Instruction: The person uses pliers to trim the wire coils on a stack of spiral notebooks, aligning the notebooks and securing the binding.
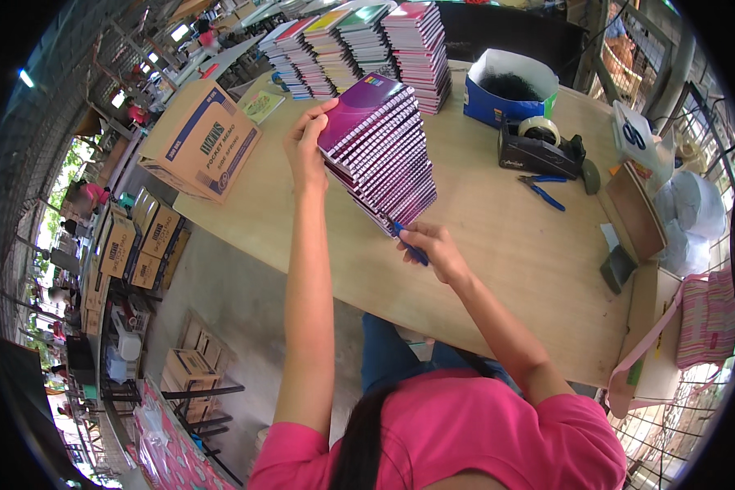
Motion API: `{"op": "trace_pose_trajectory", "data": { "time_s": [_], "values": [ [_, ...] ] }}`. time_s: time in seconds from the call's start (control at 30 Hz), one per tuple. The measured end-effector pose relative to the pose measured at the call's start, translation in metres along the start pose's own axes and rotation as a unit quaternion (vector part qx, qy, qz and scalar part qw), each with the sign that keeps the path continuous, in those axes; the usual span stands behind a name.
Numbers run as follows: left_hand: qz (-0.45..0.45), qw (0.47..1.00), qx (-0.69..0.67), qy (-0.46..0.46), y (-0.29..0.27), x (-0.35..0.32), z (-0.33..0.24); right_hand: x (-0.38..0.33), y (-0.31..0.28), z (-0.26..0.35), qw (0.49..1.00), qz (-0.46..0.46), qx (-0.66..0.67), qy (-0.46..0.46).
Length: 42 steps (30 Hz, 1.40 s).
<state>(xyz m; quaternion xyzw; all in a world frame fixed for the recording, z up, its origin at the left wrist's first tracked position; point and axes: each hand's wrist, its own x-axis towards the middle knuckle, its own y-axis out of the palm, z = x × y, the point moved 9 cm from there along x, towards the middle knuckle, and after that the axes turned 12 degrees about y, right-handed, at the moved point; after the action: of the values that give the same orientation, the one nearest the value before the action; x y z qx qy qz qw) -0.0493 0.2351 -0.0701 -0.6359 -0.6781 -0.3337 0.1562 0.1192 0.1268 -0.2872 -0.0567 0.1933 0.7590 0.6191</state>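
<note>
A tall stack of purple spiral notebooks (388, 163) stands on the table in front of me, its wire bindings toward my right. My left hand (309, 145) grips the upper left corner of the stack, with the thumb over the top cover. Low on the stack's near side, my right hand (434, 249) is closed around blue-handled cutting pliers (414, 253). The tip of the pliers is at the wire ends of the lower notebooks; whether it touches them I cannot tell. A second pair of blue-handled pliers (545, 192) lies on the table to the right.
Several stacks of coloured spiral notebooks (416, 57) stand at the back. A cardboard box (200, 139) sits at the left edge. To the right are a blue bin of dark wire scraps (510, 86), a tape dispenser (539, 147), a small dark scoop (618, 268) and a striped bag (706, 318).
</note>
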Motion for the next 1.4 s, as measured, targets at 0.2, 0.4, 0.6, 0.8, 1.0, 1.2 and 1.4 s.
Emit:
{"op": "trace_pose_trajectory", "data": {
  "time_s": [0.2,0.4,0.6,0.8,1.0,1.2,1.4],
  "values": [
    [0.004,1.000,0.012,0.003,0.000,0.001,-0.003,-0.055,0.007,0.054,0.865,-0.217,-0.321,-0.318],
    [0.000,1.000,0.020,-0.001,-0.003,0.002,-0.001,-0.050,0.012,0.051,0.856,-0.223,-0.336,-0.324],
    [-0.009,1.000,0.007,0.000,0.001,0.000,-0.004,0.002,0.005,-0.011,0.990,0.074,0.063,0.098],
    [0.001,1.000,0.021,0.004,-0.003,0.002,-0.004,-0.046,-0.005,0.044,0.898,-0.189,-0.301,-0.260],
    [0.004,1.000,0.025,0.005,-0.004,0.004,-0.001,-0.048,-0.001,0.040,0.854,-0.214,-0.365,-0.303],
    [0.003,1.000,0.001,-0.001,-0.004,0.003,0.000,-0.050,0.005,0.047,0.837,-0.220,-0.372,-0.335],
    [0.002,1.000,0.005,0.022,-0.001,0.003,-0.004,-0.004,-0.009,0.002,1.000,-0.007,-0.008,-0.001]
  ]
}}
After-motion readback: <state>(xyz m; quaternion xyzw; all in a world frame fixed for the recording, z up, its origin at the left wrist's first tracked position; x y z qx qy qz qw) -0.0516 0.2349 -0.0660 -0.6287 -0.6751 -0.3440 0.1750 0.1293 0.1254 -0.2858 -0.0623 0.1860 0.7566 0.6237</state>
